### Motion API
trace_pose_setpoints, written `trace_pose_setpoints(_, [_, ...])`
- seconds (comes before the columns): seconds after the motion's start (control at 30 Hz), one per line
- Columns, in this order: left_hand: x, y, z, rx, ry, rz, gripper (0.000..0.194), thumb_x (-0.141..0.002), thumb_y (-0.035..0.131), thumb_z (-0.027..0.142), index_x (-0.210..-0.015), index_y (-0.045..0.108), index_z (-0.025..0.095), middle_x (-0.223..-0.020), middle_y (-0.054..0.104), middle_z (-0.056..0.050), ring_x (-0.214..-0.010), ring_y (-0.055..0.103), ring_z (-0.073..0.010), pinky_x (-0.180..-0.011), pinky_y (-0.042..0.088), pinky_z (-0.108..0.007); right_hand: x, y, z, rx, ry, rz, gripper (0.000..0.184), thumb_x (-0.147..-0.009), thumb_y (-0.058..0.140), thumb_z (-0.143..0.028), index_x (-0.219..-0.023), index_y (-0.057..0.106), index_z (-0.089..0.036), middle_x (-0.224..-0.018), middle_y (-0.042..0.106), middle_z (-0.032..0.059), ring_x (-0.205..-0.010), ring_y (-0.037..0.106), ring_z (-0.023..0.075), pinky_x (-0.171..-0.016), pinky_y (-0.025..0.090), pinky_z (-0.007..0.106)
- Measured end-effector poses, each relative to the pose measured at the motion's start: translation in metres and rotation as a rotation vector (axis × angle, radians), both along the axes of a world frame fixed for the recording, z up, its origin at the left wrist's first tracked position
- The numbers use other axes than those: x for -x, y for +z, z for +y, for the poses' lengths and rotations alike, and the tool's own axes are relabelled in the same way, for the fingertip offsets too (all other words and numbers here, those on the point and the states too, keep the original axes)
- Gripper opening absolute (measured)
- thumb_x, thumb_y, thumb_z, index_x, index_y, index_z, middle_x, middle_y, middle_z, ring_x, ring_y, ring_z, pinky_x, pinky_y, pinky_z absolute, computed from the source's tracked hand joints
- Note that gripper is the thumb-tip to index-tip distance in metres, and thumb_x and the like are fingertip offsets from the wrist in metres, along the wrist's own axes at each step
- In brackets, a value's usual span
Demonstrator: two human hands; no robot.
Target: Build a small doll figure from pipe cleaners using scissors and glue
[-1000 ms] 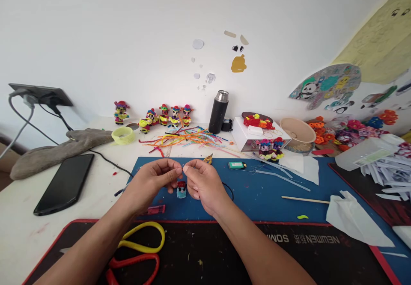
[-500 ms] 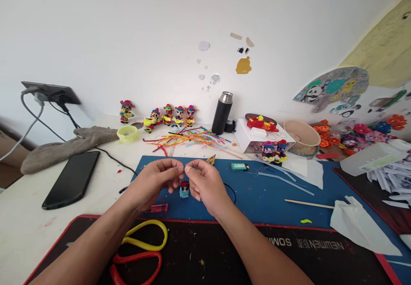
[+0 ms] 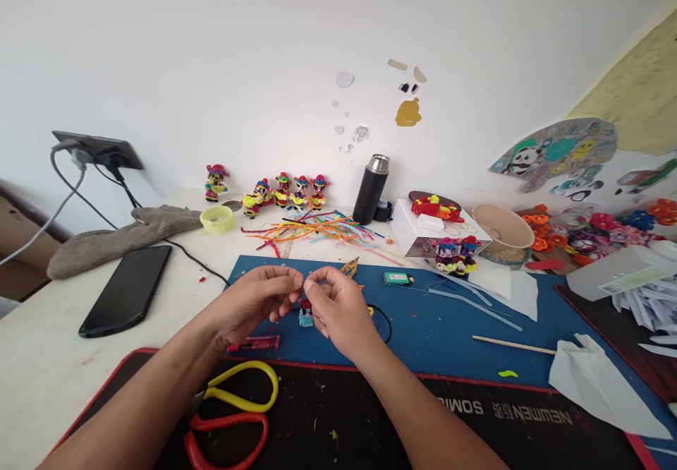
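Note:
My left hand [image 3: 264, 300] and my right hand [image 3: 338, 309] meet fingertip to fingertip above the blue mat [image 3: 423, 329]. Both are closed in a pinch, thumb against forefinger; whatever lies between the fingertips is too small to make out. Below them, partly hidden by my right fingers, a small light-blue figure with a red top [image 3: 306, 315] rests on the mat. Close to my left wrist lies a pink-red clear plastic piece [image 3: 254, 343]. Scissors with one yellow and one red handle [image 3: 248, 387] lie under my left forearm, their blades mostly hidden.
Pipe cleaners [image 3: 317, 229] lie in a loose heap behind the mat, with several small figures [image 3: 283, 191] by the wall. A black thermos [image 3: 371, 191] stands beside a white box [image 3: 420, 230]. At left lies a phone [image 3: 127, 290]; at right, a wooden stick [image 3: 513, 345] and white tissue [image 3: 597, 382].
The whole view has shifted, so things on the desk appear further right. My hands stay pinched together, with only slight finger movement; my right hand now covers more of the small light-blue figure.

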State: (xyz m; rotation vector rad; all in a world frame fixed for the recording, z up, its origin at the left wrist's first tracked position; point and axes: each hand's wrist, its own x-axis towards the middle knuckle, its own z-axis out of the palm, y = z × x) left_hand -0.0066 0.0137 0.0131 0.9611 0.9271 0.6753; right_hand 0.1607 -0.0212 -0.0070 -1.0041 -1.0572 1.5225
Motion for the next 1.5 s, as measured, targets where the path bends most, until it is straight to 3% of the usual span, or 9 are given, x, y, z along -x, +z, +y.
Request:
trace_pose_setpoints(0.33, [-0.002, -0.001, 0.002, -0.015, 0.000, -0.085, 0.040, -0.065, 0.094, 0.044, -0.075, 0.070, 0.014, -0.066, 0.063, 0.001, -0.050, 0.051, -0.0071, -0.041, 0.036, -0.016, 0.000, 0.003, -0.001, 0.013, -0.042, 0.015, 0.033, -0.083, 0.073, -0.048, -0.085, 0.055, -0.021, -0.044, 0.042, -0.0142, -0.033, 0.028, 0.0042, -0.031, 0.026, 0.017])
trace_pose_setpoints(0.5, [-0.004, -0.002, 0.000, -0.220, 0.071, -0.036, 0.039, -0.066, 0.095, 0.043, -0.084, 0.073, 0.016, -0.066, 0.066, 0.002, -0.056, 0.058, -0.0100, -0.051, 0.047, -0.020, 0.000, 0.007, -0.001, 0.010, -0.072, 0.019, 0.035, -0.083, 0.074, -0.050, -0.084, 0.055, -0.021, -0.043, 0.040, -0.0147, -0.032, 0.027, 0.0039, -0.032, 0.025, 0.017])
trace_pose_setpoints(0.8, [-0.005, -0.005, -0.002, -0.452, 0.109, 0.068, 0.031, -0.077, 0.088, 0.045, -0.085, 0.075, 0.018, -0.071, 0.068, 0.002, -0.057, 0.058, -0.0106, -0.055, 0.050, -0.023, -0.001, 0.007, -0.001, 0.006, -0.074, 0.019, 0.033, -0.084, 0.072, -0.049, -0.086, 0.055, -0.021, -0.043, 0.039, -0.0149, -0.033, 0.025, 0.0038, -0.032, 0.025, 0.017])
trace_pose_setpoints(1.5, [-0.004, -0.007, -0.002, -0.424, 0.117, 0.099, 0.031, -0.078, 0.086, 0.048, -0.088, 0.078, 0.019, -0.073, 0.069, 0.000, -0.060, 0.058, -0.0132, -0.056, 0.048, -0.024, -0.002, 0.007, -0.002, 0.027, -0.063, 0.036, 0.031, -0.084, 0.072, -0.046, -0.086, 0.055, -0.021, -0.045, 0.040, -0.0140, -0.033, 0.027, 0.0044, -0.033, 0.024, 0.017])
